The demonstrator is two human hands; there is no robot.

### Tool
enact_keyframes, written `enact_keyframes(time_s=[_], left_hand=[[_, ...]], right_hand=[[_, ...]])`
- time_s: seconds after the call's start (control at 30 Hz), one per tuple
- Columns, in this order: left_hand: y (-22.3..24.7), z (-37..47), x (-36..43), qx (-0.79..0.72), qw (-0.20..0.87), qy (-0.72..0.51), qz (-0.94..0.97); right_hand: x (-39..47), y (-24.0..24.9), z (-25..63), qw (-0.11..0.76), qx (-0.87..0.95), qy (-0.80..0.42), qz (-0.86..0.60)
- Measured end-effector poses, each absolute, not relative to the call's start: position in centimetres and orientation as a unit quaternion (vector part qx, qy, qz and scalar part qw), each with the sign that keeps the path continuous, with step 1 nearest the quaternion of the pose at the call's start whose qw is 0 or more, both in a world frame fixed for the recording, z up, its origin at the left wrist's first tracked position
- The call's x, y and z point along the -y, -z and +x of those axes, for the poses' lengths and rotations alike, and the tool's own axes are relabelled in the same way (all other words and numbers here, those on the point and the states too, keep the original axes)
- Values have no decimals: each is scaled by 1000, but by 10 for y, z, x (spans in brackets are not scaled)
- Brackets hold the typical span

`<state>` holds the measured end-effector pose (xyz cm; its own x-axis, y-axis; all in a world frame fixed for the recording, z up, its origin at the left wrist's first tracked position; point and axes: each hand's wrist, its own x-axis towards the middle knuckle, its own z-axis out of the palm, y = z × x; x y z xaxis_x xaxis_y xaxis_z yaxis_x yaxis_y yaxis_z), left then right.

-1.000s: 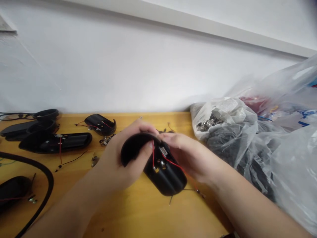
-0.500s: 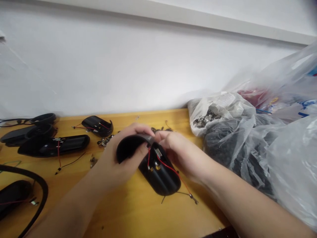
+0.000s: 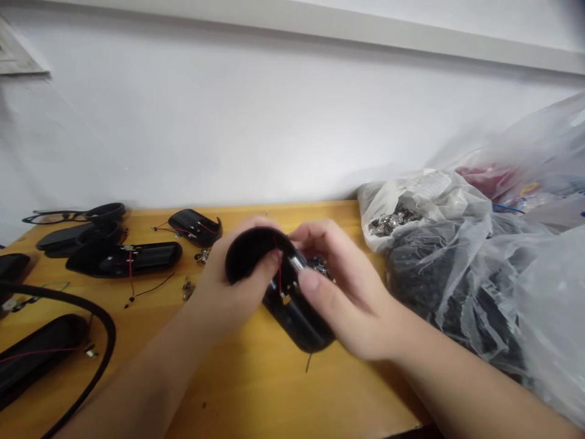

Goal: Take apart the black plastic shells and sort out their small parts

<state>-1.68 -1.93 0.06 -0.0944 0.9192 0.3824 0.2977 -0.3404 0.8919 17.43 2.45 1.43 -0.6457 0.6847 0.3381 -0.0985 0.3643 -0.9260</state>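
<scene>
Over the table I hold a black curved plastic housing (image 3: 299, 320), tilted, with a round hollow end up and to the left. A red wire (image 3: 280, 274) runs inside it to small brass-coloured contacts. My left hand (image 3: 235, 286) wraps the hollow end, its thumb reaching inside and its fingers hidden behind. My right hand (image 3: 350, 299) grips the other side, its thumb pressed by a small shiny metal piece (image 3: 298, 263) at the inner edge. The tip of a dark wire pokes out below the housing.
Similar black housings with wires (image 3: 123, 259) (image 3: 194, 227) lie at left on the wooden table (image 3: 256, 390). A thick black cable (image 3: 107, 329) curves at lower left. Small metal parts (image 3: 187, 288) lie beyond my left wrist. Plastic bags of metal and black parts (image 3: 425, 207) fill the right side.
My right thumb has come from behind the housing onto its inner edge, over the metal piece. The right hand now covers the longer red wire. The view has shifted slightly left.
</scene>
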Motion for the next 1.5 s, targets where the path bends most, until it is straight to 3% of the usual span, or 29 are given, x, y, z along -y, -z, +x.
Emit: enact_keyframes(time_s=[0.1, 0.73, 0.97, 1.17, 1.5], left_hand=[[-1, -17, 23, -495, 298, -573, 581], [1, -2, 33, -467, 385, -608, 514], [1, -11, 32, -477, 350, -630, 503], [7, -10, 30, -480, 320, -659, 483], [7, 0, 25, -495, 362, -675, 410]], right_hand=[[-20, -10, 177, 384, 760, -506, -135], [-11, 12, 171, 432, 718, -527, -140], [-5, 3, 170, 503, 749, -390, -183], [-16, -5, 162, 574, 766, -275, -92], [-13, -8, 164, 546, 790, -234, -156]])
